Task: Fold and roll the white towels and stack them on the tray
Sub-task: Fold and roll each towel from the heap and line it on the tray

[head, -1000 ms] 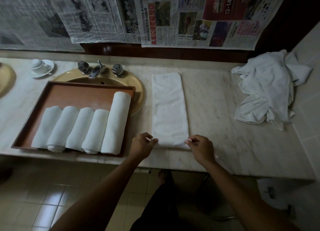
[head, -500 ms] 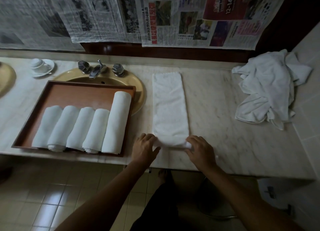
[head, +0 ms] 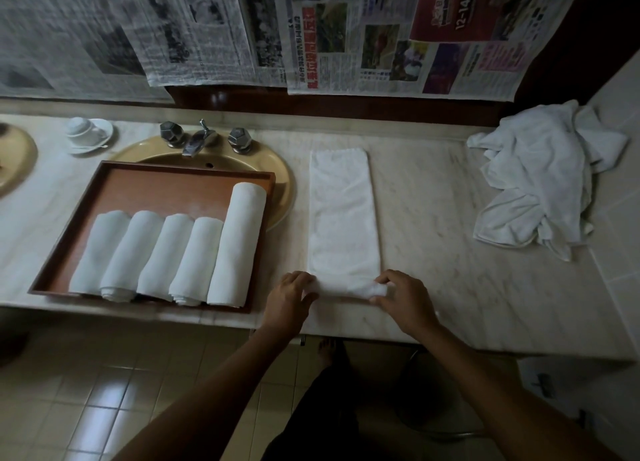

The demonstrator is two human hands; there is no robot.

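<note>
A view looking down from the person's head onto a pale marble worktop (head: 433, 225). A white towel (head: 341, 214), folded into a long narrow strip, lies flat on the worktop, running away from the person. Its near end is turned up into a small roll. The left hand (head: 289, 298) grips the left end of that roll, fingers curled over it, and the right hand (head: 401, 296) grips the right end the same way. To the left, a brown wooden tray (head: 173, 183) sits partly over a tan sink (head: 280, 183), whose metal tap (head: 199, 142) stands between two knobs. Five rolled white towels (head: 162, 256) lie side by side along the near part of the tray, touching one another; the rightmost is the longest. A heap of loose white towels (head: 540, 180) sits at the far right of the worktop, well apart from the strip. A white cup on a saucer (head: 88, 135) stands at the back left. Sheets of newspaper (head: 311, 31) hang across the wall behind. Below the worktop's edge, tan floor tiles (head: 86, 408) show.
</note>
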